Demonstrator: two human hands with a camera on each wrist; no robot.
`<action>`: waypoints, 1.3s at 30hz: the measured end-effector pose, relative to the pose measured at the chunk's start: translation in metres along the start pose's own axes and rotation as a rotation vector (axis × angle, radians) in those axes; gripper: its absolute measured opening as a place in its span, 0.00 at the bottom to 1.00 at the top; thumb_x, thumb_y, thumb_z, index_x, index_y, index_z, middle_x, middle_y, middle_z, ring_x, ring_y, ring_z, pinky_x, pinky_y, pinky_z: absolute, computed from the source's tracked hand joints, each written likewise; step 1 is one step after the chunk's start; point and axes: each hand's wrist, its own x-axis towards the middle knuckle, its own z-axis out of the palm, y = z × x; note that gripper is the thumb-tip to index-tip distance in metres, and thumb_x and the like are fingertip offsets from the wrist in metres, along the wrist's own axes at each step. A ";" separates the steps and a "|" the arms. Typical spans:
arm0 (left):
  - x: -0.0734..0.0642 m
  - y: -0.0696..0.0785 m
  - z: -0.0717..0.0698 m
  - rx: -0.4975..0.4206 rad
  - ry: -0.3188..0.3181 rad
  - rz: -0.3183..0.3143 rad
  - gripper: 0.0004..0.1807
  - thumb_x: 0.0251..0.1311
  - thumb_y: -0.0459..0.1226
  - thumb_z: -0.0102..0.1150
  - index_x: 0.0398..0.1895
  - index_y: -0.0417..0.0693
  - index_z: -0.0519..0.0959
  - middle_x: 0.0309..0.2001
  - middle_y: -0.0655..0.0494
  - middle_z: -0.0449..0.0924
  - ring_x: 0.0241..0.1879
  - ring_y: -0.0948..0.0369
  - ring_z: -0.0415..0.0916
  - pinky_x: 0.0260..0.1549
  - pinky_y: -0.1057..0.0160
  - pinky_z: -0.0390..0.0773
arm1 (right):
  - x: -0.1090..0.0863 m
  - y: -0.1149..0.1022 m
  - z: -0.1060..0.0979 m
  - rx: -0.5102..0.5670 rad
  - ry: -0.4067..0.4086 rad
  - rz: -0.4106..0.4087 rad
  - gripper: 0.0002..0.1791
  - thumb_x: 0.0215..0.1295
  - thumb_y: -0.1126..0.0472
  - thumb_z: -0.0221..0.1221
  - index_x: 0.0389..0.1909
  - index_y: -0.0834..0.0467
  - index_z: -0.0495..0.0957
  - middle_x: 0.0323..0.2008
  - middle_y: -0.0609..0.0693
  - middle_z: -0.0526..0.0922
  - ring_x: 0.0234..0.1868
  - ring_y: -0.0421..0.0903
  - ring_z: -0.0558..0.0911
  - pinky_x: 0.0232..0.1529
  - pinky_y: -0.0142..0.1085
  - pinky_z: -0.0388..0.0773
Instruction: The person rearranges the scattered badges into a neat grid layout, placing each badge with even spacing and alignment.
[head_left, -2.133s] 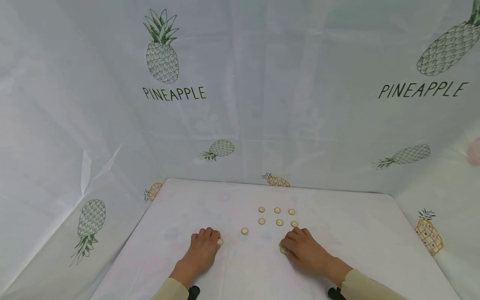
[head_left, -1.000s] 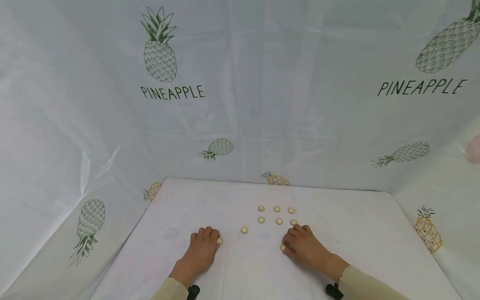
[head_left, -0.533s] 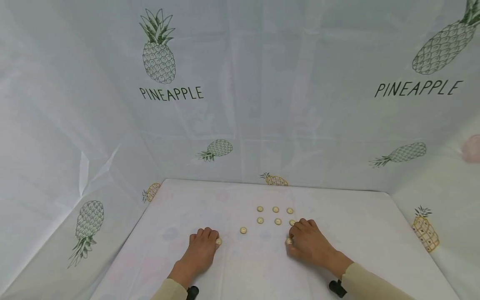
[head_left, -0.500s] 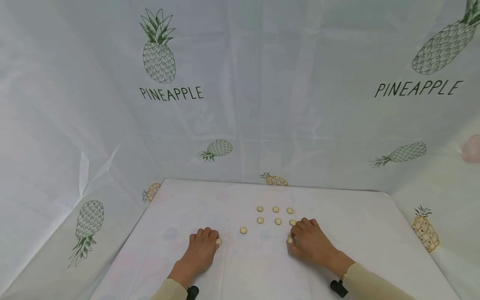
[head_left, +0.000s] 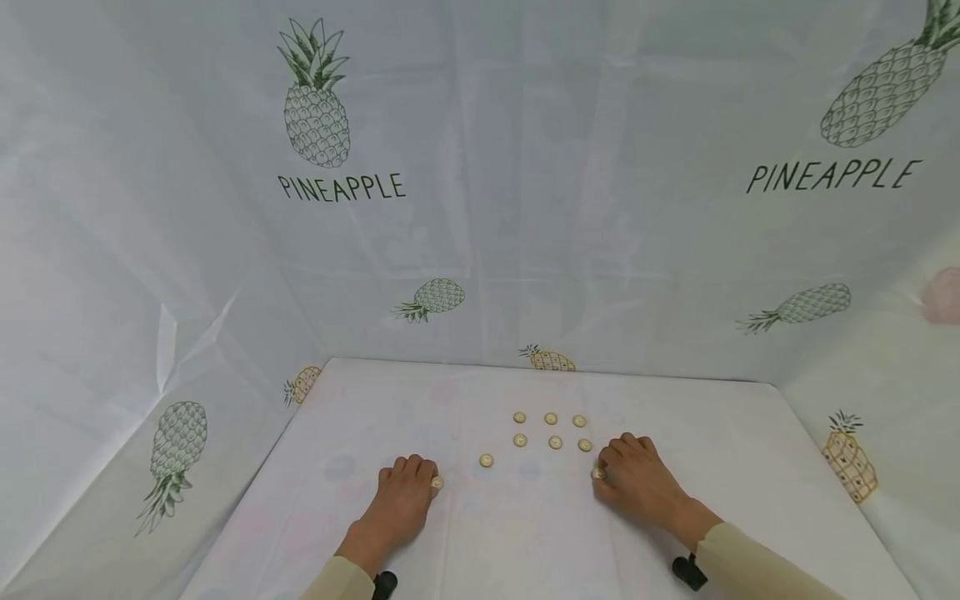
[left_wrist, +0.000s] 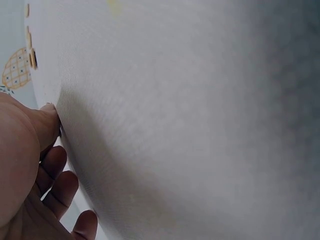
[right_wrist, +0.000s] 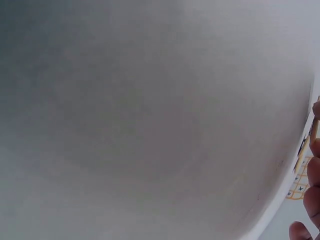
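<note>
Several small round cream buttons lie on the white table [head_left: 675, 425] in the head view. Six sit in two short rows, including a button [head_left: 585, 445] at the near right corner; a lone button [head_left: 487, 460] lies nearer and to the left. My left hand [head_left: 401, 500] rests on the table with its thumb and forefinger pinching another button [head_left: 437, 482]. In the left wrist view the thumb [left_wrist: 47, 122] touches the table and the button is hidden. My right hand [head_left: 637, 479] pinches a button [head_left: 598, 472] just right of and nearer than the rows.
A white cloth with printed pineapples [head_left: 317, 125] hangs behind and beside the table. The table's back edge [head_left: 450, 364] runs beyond the buttons. Each wrist carries a black camera, such as the right one [head_left: 688, 572].
My right hand has moved away from me and to the right, taking its button from below the rows to beside their near right corner. My left hand has stayed in place.
</note>
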 end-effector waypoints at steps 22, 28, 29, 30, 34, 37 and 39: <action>0.001 -0.004 0.005 0.010 0.012 0.010 0.10 0.74 0.41 0.63 0.50 0.48 0.75 0.48 0.53 0.74 0.46 0.54 0.67 0.48 0.46 0.70 | 0.007 -0.005 0.003 -0.025 -0.080 0.027 0.10 0.65 0.49 0.70 0.34 0.49 0.82 0.35 0.42 0.81 0.40 0.43 0.73 0.51 0.49 0.71; 0.001 -0.003 0.004 -0.005 0.010 0.003 0.10 0.74 0.41 0.62 0.49 0.49 0.74 0.48 0.54 0.74 0.46 0.55 0.67 0.48 0.46 0.69 | 0.008 -0.004 0.005 -0.027 -0.068 0.021 0.09 0.65 0.50 0.70 0.33 0.49 0.83 0.35 0.41 0.82 0.39 0.43 0.72 0.50 0.48 0.71; 0.000 -0.002 0.003 -0.008 0.007 0.004 0.10 0.74 0.41 0.62 0.49 0.49 0.74 0.48 0.54 0.74 0.46 0.55 0.67 0.48 0.46 0.69 | 0.008 -0.004 0.006 -0.028 -0.065 0.019 0.09 0.65 0.50 0.70 0.33 0.49 0.83 0.35 0.41 0.82 0.39 0.43 0.72 0.50 0.48 0.71; 0.000 -0.002 0.002 -0.011 0.004 0.003 0.10 0.74 0.41 0.62 0.49 0.49 0.74 0.48 0.54 0.74 0.46 0.55 0.67 0.48 0.46 0.69 | 0.009 -0.004 0.006 -0.027 -0.062 0.017 0.09 0.65 0.50 0.70 0.32 0.49 0.83 0.34 0.41 0.82 0.39 0.43 0.72 0.50 0.48 0.71; -0.001 -0.001 0.000 -0.018 -0.007 0.003 0.10 0.75 0.41 0.62 0.50 0.48 0.74 0.49 0.53 0.74 0.46 0.55 0.66 0.48 0.46 0.69 | 0.009 -0.004 0.007 -0.025 -0.048 0.009 0.09 0.64 0.51 0.70 0.31 0.49 0.82 0.34 0.41 0.81 0.38 0.43 0.72 0.49 0.48 0.71; -0.001 -0.001 0.000 -0.016 -0.010 0.002 0.10 0.75 0.41 0.62 0.50 0.48 0.74 0.48 0.53 0.73 0.46 0.55 0.66 0.48 0.46 0.69 | 0.010 -0.004 0.007 -0.025 -0.045 0.005 0.08 0.64 0.51 0.70 0.31 0.49 0.81 0.33 0.41 0.81 0.38 0.43 0.72 0.48 0.48 0.72; 0.000 -0.002 0.000 -0.010 -0.003 0.006 0.10 0.75 0.41 0.62 0.49 0.49 0.74 0.47 0.54 0.73 0.46 0.55 0.66 0.48 0.46 0.69 | 0.010 -0.004 0.006 -0.022 -0.046 0.003 0.08 0.64 0.52 0.70 0.31 0.49 0.81 0.33 0.41 0.80 0.38 0.43 0.71 0.48 0.48 0.71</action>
